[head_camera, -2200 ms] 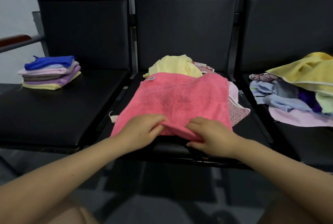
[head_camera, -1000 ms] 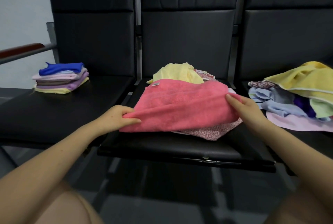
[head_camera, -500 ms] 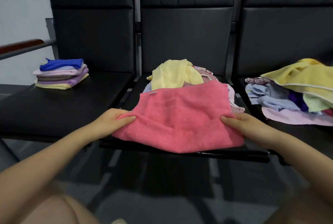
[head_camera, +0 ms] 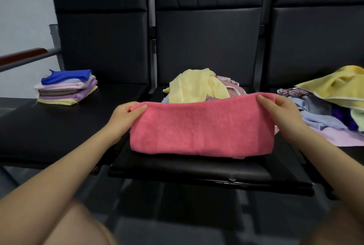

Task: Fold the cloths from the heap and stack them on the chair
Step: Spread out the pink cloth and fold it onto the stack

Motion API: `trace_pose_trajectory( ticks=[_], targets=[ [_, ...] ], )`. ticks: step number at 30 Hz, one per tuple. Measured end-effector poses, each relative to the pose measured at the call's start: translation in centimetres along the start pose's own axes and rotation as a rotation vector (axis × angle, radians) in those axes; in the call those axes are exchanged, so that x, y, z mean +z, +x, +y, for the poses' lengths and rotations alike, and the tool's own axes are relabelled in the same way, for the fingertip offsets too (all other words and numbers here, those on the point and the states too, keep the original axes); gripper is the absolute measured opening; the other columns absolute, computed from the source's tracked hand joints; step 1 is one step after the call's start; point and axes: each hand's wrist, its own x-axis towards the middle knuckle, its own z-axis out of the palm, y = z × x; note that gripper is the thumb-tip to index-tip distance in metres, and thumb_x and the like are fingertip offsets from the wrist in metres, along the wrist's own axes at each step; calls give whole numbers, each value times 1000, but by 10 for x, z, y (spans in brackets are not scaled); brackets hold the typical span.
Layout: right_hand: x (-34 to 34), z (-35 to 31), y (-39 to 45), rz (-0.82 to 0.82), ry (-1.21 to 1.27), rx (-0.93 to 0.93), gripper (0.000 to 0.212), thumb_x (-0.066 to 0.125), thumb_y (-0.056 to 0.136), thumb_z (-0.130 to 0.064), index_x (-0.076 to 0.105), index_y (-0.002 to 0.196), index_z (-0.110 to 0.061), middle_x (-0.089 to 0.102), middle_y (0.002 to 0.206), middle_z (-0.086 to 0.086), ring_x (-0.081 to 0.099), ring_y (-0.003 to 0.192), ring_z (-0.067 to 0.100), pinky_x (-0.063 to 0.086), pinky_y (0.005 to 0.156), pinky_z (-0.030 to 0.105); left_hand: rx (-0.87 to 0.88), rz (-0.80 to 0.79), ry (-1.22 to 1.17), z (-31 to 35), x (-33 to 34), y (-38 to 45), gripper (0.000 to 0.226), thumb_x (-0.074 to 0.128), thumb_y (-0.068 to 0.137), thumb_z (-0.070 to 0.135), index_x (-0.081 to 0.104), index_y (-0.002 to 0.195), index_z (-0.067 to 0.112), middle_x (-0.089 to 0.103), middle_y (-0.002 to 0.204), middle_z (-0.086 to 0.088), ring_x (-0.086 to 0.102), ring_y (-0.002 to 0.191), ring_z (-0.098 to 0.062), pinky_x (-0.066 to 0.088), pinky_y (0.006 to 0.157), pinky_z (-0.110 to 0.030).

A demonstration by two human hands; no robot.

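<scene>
Head view: I am pinching the pink towel point(head_camera: 201, 128) taut, left hand point(head_camera: 123, 120) and right hand point(head_camera: 283, 116) at its top corners, over the middle chair point(head_camera: 197, 168), readying another fold; folded stack point(head_camera: 67, 87) at ten o'clock.

One head-worn camera looks forward and down, close over three chairs point(head_camera: 110, 126).

Three black chairs stand in a row: the left chair point(head_camera: 82, 126), middle chair point(head_camera: 197, 168) and right chair point(head_camera: 315, 47). There is one folded stack point(head_camera: 67, 87) of about six cloths, one pink cloth point(head_camera: 201, 130) held up, and two loose heaps, the middle heap point(head_camera: 197, 87) and the right heap point(head_camera: 334, 103). Two hands show, the left hand point(head_camera: 124, 118) and the right hand point(head_camera: 279, 114).
</scene>
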Motion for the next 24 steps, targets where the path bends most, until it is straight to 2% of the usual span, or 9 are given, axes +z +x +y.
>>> trace_pose_trajectory(
  ticks=[2, 5, 9, 11, 13, 15, 19, 21, 24],
  targets=[
    [3, -1, 12, 77, -56, -48, 22, 56, 97, -25, 64, 80, -37, 60, 75, -14, 54, 64, -4, 42, 56, 11, -21, 72, -21, 4, 12, 18, 14, 58, 95, 26, 71, 93, 22, 68, 93, 4, 61, 86, -9, 44, 69, -22],
    [6, 9, 31, 139, -149, -48, 20, 57, 96, -27, 65, 79, -32, 60, 74, -15, 51, 69, 4, 40, 62, 25, -33, 122, -2, 4, 33, 42, 13, 57, 95, 29, 69, 89, 27, 65, 92, 10, 57, 86, -6, 43, 71, -24],
    [12, 34, 49, 136, -294, 23, 16, 58, 94, -30, 68, 83, -25, 64, 76, -7, 54, 73, 9, 39, 61, 27, -34, 153, 73, -10, 55, 70, 14, 58, 94, 26, 69, 88, 20, 65, 89, 8, 57, 85, -10, 44, 72, -24],
    [16, 47, 55, 85, -346, 115, 22, 58, 94, -31, 65, 75, -22, 62, 76, -2, 54, 76, 13, 38, 62, 30, -69, 123, 157, -21, 60, 79, 16, 59, 94, 25, 70, 91, 14, 66, 90, 1, 58, 87, -15, 43, 76, -31],
    [19, 52, 58, 45, -376, 207, 35, 57, 95, -35, 54, 63, -20, 54, 68, -2, 50, 73, 16, 34, 60, 31, -111, 53, 249, -34, 66, 86, 20, 59, 92, 28, 66, 78, 16, 65, 84, -4, 58, 84, -20, 43, 75, -35],
    [18, 50, 58, 39, -334, 266, 39, 58, 94, -40, 52, 62, -17, 51, 65, -1, 45, 65, 14, 32, 56, 30, -131, 9, 327, -39, 70, 87, 30, 58, 91, 31, 58, 68, 12, 62, 77, -3, 57, 78, -22, 45, 73, -37],
    [5, 51, 55, 28, -16, 299, 27, 66, 89, -36, 66, 88, -8, 54, 75, 0, 47, 70, 13, 35, 59, 27, -131, -27, 378, -33, 71, 86, 25, 58, 93, 35, 66, 104, 15, 65, 104, 1, 59, 96, -18, 45, 85, -34],
    [-3, 49, 54, -6, 180, 281, 25, 68, 88, -26, 67, 105, -8, 60, 85, 0, 54, 79, 15, 41, 65, 27, -186, -23, 345, -30, 66, 82, 40, 61, 92, 38, 59, 123, 14, 61, 116, -1, 56, 106, -19, 41, 87, -29],
    [-14, 50, 52, -30, 280, 240, 24, 68, 88, -20, 64, 111, -15, 64, 91, -1, 59, 78, 12, 46, 63, 23, -243, 18, 308, -27, 54, 75, 55, 63, 90, 39, 52, 136, 11, 57, 130, -10, 54, 119, -25, 39, 93, -31]
  ],
)
